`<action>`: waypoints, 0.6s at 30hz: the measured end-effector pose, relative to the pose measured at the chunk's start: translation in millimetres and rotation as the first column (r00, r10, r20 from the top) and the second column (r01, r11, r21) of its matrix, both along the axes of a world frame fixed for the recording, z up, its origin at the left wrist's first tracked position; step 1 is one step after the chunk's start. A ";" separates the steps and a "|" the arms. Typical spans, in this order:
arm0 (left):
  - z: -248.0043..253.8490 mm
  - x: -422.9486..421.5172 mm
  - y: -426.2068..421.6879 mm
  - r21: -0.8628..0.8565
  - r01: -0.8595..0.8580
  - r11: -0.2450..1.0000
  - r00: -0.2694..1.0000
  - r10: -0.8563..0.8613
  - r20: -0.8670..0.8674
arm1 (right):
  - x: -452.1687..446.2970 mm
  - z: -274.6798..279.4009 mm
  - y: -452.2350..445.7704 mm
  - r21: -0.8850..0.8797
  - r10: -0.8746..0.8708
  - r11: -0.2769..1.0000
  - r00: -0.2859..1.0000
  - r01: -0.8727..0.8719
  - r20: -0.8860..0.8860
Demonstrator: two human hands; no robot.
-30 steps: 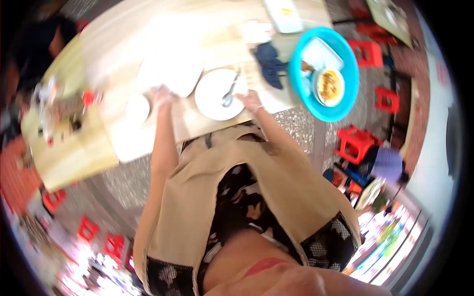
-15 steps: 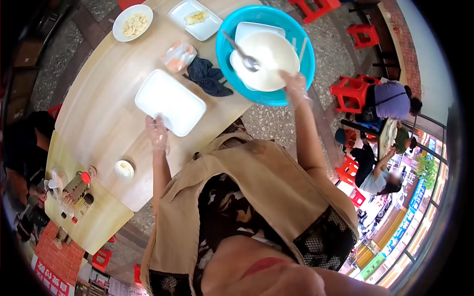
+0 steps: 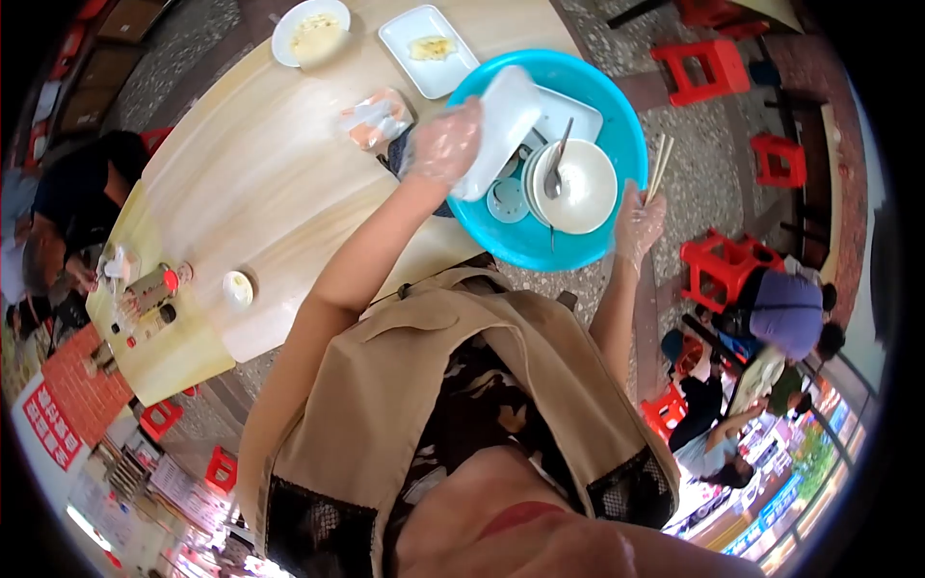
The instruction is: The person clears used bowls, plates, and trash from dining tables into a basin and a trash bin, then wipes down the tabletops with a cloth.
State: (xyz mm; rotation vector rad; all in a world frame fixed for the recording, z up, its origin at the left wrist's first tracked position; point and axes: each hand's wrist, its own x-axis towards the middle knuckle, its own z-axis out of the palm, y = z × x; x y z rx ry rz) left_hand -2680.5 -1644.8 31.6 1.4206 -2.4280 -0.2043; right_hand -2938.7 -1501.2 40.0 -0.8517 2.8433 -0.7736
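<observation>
My left hand (image 3: 448, 144), in a clear plastic glove, grips a white rectangular plate (image 3: 508, 120) and holds it tilted over the left side of a blue basin (image 3: 623, 106). My right hand (image 3: 639, 226), also gloved, is at the basin's right rim with a pair of chopsticks (image 3: 660, 166) between its fingers. Inside the basin are stacked white bowls (image 3: 593, 197) with a metal spoon (image 3: 553, 181) in the top one. Another white plate (image 3: 580, 118) and a small white dish (image 3: 507, 200) lie beside them. A dark cloth (image 3: 397, 154) is partly hidden behind my left wrist.
On the wooden table (image 3: 279, 183) are a bowl with food remains (image 3: 310, 34), a plate with a piece of food (image 3: 431, 48), an orange-white packet (image 3: 376, 118) and a small cup (image 3: 238, 288). Condiment bottles (image 3: 149, 294) stand at left. Red stools (image 3: 700, 72) and seated people are around.
My left hand has lifted the white plate off the table and carried it right, over the basin. My right hand has left the bowl and now holds chopsticks at the rim.
</observation>
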 end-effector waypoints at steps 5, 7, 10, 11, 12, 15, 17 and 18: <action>-73.9 -90.2 -70.6 -0.411 0.208 0.888 0.915 -0.325 -0.240 | -3.4 -13.0 -9.6 -0.389 0.463 0.824 0.886 -0.412 0.043; -74.4 -110.0 -80.5 -0.308 0.268 0.913 0.896 -0.353 -0.269 | 9.3 -8.6 -19.5 -0.502 0.495 0.771 0.865 -0.391 0.087; -50.9 -113.8 -71.7 -0.236 0.255 0.938 0.953 -0.285 -0.102 | 30.6 0.4 -38.6 -0.451 0.424 0.852 0.855 -0.266 0.298; -50.0 -116.8 -68.4 -0.226 0.254 0.940 0.954 -0.282 -0.099 | 35.1 -3.1 -46.0 -0.474 0.461 0.832 0.834 -0.288 0.303; -39.1 -111.6 -61.5 -0.238 0.236 0.942 0.958 -0.266 -0.105 | 35.6 -6.9 -47.6 -0.434 0.475 0.843 0.818 -0.317 0.324; -31.0 -70.7 -58.4 -0.417 0.053 0.907 0.955 -0.168 -0.244 | 54.1 -5.4 -56.6 -0.389 0.509 0.842 0.789 -0.373 0.344; -50.7 -17.8 -73.3 -0.159 -0.192 0.968 0.922 0.122 -0.368 | 72.0 4.0 -61.3 -0.371 0.510 0.843 0.796 -0.389 0.326; -66.8 11.9 -80.1 0.052 -0.351 0.935 0.787 0.325 -0.525 | 75.7 1.3 -60.6 -0.374 0.496 0.850 0.803 -0.372 0.329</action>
